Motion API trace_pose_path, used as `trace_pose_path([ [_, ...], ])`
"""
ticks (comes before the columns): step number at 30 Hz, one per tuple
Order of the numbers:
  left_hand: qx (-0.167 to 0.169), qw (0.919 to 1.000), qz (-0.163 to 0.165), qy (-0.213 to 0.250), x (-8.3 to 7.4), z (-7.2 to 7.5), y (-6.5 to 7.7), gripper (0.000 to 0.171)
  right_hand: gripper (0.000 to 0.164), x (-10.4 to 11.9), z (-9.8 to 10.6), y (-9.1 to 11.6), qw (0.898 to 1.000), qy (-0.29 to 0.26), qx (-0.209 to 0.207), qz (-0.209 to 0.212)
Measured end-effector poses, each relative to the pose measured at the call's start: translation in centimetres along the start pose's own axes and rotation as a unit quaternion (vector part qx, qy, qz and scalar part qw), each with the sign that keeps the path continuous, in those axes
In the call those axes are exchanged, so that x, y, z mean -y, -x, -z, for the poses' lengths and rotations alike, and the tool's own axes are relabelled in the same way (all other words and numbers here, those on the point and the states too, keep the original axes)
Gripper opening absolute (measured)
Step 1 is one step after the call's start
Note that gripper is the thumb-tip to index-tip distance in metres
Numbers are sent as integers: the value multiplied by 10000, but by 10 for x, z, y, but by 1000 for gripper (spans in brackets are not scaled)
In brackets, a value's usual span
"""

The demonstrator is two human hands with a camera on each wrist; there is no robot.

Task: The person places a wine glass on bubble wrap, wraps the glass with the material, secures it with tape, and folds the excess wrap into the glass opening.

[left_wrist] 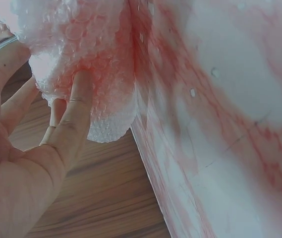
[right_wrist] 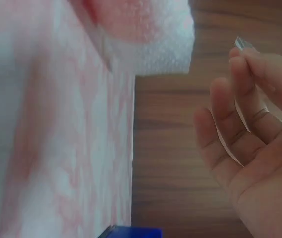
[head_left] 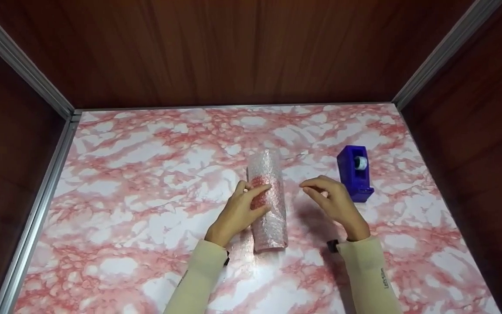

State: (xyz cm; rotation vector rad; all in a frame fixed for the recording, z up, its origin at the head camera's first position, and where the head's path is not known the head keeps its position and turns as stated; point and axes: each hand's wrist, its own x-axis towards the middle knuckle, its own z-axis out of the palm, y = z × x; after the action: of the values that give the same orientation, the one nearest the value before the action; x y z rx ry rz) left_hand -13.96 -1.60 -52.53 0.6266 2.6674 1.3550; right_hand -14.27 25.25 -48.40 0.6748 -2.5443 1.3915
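A long bundle in clear bubble wrap (head_left: 272, 229), with something red showing through its middle, lies upright in the head view, near the table's centre. My left hand (head_left: 239, 211) holds it from the left, with thumb and fingers spread over the red part. In the left wrist view the fingertips press against the bubbles. To the right of the bundle and apart from it, my right hand (head_left: 336, 200) pinches a small piece of clear tape (right_wrist: 243, 43) between thumb and index finger. The other fingers of that hand are loosely bent.
A blue tape dispenser (head_left: 347, 176) with a roll of tape (head_left: 361, 163) stands just beyond the right hand. The table (head_left: 146, 174) has a red and white marbled top. Dark wood panels (head_left: 233, 52) close it in at the back and both sides.
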Motion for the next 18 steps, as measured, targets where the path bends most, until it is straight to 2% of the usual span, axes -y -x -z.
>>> trace_pose_path([
  [3, -6, 10000, 27, -13, -1, 0, 0, 55, 21, -13, -7, -5, 9994, -6, 174, 302],
  [9, 18, 10000, 14, -48, -1, 1, 0, 54, 16, -5, -22, -19, 9926, -54, 832, 879],
  [18, 52, 9999, 106, 93, 1, 1, -1, 55, 18, 5, -43, -32, 9804, 319, 1596, 1106],
])
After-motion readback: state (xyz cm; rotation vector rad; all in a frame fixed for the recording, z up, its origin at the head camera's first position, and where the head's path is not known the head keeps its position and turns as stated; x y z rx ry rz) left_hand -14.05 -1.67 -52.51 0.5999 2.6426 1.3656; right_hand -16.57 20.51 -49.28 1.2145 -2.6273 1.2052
